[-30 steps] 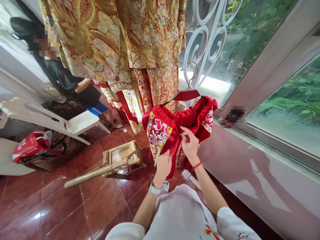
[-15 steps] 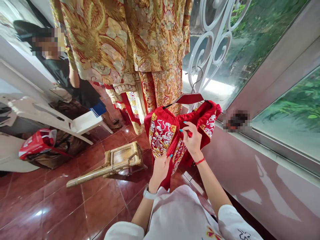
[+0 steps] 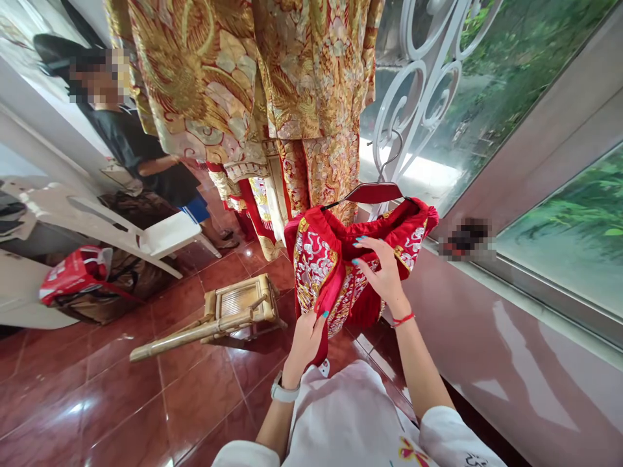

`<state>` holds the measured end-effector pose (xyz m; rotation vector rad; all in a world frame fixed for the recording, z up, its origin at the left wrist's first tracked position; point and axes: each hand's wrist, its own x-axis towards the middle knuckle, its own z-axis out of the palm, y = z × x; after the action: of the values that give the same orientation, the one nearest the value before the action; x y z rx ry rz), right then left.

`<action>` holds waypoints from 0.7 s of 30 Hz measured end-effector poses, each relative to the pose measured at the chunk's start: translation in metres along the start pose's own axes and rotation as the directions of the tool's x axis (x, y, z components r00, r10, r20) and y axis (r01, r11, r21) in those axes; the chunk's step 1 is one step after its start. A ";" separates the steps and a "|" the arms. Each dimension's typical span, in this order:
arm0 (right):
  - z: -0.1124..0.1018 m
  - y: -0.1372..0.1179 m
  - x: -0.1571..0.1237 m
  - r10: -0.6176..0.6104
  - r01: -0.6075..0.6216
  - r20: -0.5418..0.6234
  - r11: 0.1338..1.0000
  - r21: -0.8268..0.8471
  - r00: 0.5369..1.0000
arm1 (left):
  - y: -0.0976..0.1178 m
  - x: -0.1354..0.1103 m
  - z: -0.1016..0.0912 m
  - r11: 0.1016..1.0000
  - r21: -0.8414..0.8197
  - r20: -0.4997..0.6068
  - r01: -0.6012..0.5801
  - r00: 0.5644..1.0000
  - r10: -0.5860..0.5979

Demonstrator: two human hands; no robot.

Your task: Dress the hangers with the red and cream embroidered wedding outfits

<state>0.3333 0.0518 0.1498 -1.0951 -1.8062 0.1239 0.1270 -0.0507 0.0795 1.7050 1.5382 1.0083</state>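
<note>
1. The person's left hand is pinched on the front edge of a red garment, low on its left side in view; a pale watch sits on that wrist.
2. The right hand is before the garment's neckline, thumb and fingers apart; whether its fingertips touch the cloth cannot be told; a red bracelet circles the wrist.
3. The garment, embroidered in silver and gold, is on a hanger in front of the person; the hook overlaps a white scrollwork grille.
4. Gold embroidered garments hang just behind; a bamboo stool stands to the left on red tiles; farther off are a white chair, a red bag and another person in dark clothing.
</note>
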 end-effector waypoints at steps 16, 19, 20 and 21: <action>-0.045 0.049 0.048 0.268 -0.418 -0.451 0.866 -0.275 0.852 | 0.029 0.061 -0.059 0.988 0.025 -0.013 -0.151 0.988 0.151; -0.037 0.064 0.049 0.303 -0.473 -0.475 0.830 -0.294 0.826 | 0.069 0.140 -0.090 0.957 -0.011 -0.331 -0.289 0.904 0.269; -0.035 0.066 0.050 0.301 -0.473 -0.476 0.830 -0.295 0.826 | 0.081 0.168 -0.096 0.950 -0.028 -0.299 -0.310 0.910 0.288; -0.033 0.068 0.051 0.296 -0.471 -0.480 0.830 -0.299 0.826 | 0.091 0.196 -0.099 0.948 -0.067 -0.216 -0.311 0.932 0.291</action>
<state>0.3954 0.1166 0.1657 -1.6509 -1.2217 -0.2426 0.0948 0.1274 0.2327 1.8496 1.3430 1.4329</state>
